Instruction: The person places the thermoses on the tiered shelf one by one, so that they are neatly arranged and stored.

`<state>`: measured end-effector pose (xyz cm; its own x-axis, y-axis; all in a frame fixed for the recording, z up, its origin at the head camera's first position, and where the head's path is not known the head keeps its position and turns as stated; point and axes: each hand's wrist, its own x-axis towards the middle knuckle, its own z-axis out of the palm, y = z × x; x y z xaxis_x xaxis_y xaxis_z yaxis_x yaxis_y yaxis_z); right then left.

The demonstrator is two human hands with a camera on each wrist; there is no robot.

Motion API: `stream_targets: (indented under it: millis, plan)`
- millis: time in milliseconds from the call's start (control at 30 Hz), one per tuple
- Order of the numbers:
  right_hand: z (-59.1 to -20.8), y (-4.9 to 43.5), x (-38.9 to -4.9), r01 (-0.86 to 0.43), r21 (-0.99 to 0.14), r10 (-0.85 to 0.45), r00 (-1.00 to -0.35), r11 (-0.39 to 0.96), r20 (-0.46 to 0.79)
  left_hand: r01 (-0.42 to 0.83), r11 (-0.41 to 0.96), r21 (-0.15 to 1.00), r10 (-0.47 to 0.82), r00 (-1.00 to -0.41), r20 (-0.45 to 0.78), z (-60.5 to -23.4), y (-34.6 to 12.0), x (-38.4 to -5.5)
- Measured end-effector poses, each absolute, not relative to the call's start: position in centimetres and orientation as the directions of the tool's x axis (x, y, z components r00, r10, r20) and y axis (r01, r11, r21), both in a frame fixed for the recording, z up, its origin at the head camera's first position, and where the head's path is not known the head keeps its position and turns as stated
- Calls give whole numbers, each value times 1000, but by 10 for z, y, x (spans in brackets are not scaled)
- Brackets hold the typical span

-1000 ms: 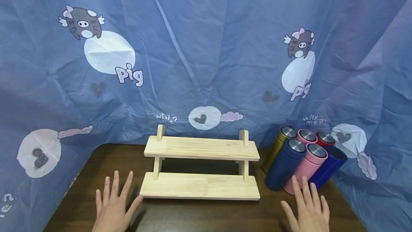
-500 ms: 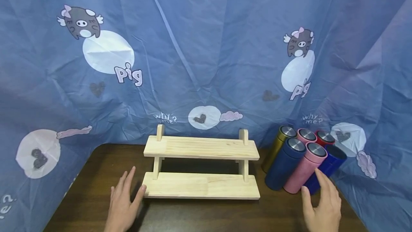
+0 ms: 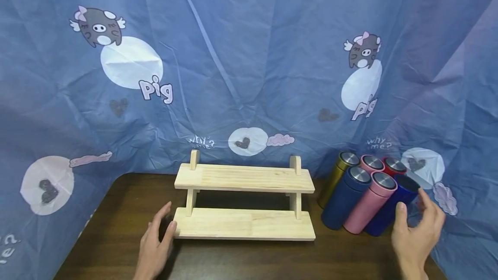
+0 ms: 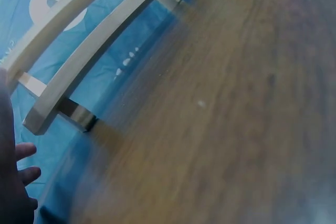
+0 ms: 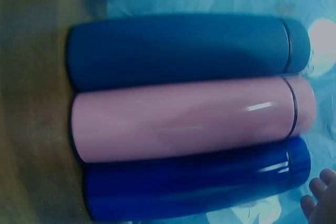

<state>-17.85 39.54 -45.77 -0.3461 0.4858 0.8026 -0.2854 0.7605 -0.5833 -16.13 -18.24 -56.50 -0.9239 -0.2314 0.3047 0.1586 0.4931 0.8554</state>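
A two-tier wooden rack (image 3: 244,224) stands at the middle of the table. My left hand (image 3: 153,243) is by its lower left end, thumb tip right at the board's edge and fingers loosely bent. To the right, several vacuum flasks stand upright in two rows: navy (image 3: 346,198), pink (image 3: 369,204) and bright blue (image 3: 389,211) in front, gold (image 3: 333,180), another pink (image 3: 372,162) and red (image 3: 394,165) behind. My right hand (image 3: 420,230) is just right of the bright blue flask, thumb and fingers spread apart. In the right wrist view, its fingertips (image 5: 317,187) appear near that flask's lid.
The brown table (image 3: 233,262) extends in front of the rack and to its left. A blue printed cloth (image 3: 249,55) hangs behind and along both sides, close to the back of the rack and flasks.
My right hand has moved right and forward, from in front of the pink flask to beside the bright blue one. My left hand has shifted right, its fingers drawing together and bending.
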Motion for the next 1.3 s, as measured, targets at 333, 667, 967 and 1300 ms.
stream_targets:
  millis: [333,667,967,1300]
  plan:
    - [-471,440,-200,-291,-642,486,-459,709,744,172,498,850,-161,-945,285,-570,-184,-164]
    - [-479,448,-203,-192,-771,495,-668,607,555,239,521,819,-113,-932,344,-577,-182,-166]
    - [-486,456,-201,-140,-840,492,-756,524,432,198,558,806,-78,-954,288,-576,-176,-170]
    - [-485,456,-206,-116,-819,468,-772,562,430,211,586,783,-85,-944,318,-575,-180,-168]
